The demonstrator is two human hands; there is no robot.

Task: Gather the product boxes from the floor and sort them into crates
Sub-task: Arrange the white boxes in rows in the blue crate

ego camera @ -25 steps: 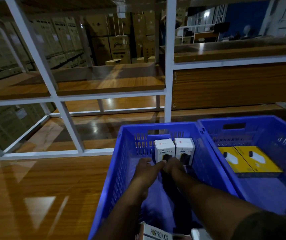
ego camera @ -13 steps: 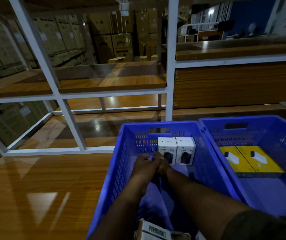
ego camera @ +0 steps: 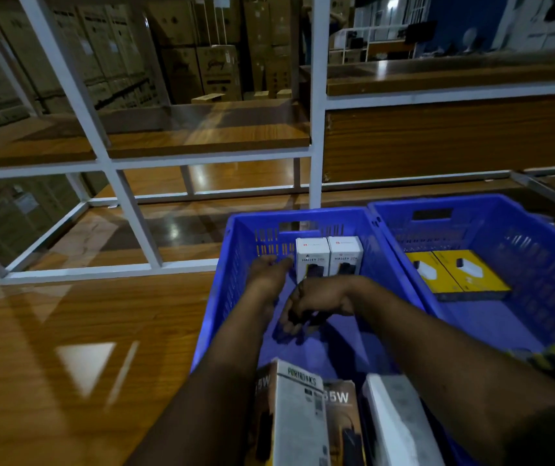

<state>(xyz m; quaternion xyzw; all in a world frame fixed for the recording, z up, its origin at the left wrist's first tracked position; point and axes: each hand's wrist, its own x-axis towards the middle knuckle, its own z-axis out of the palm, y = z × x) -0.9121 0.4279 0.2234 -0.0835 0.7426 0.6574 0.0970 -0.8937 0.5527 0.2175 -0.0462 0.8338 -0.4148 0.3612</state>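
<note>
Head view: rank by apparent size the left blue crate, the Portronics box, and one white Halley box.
1. Left blue crate, by far the largest.
2. Portronics box, though it sits nearest the camera, so its size is exaggerated.
3. White Halley box, upright at the crate's far wall, smallest.

The single head camera looked forward and down from above the person's forearms, close over the left crate and beside the right crate. Its wide lens bent the shelf frame ahead. Stacked cartons lay far behind. No second view shared the scene.
</note>
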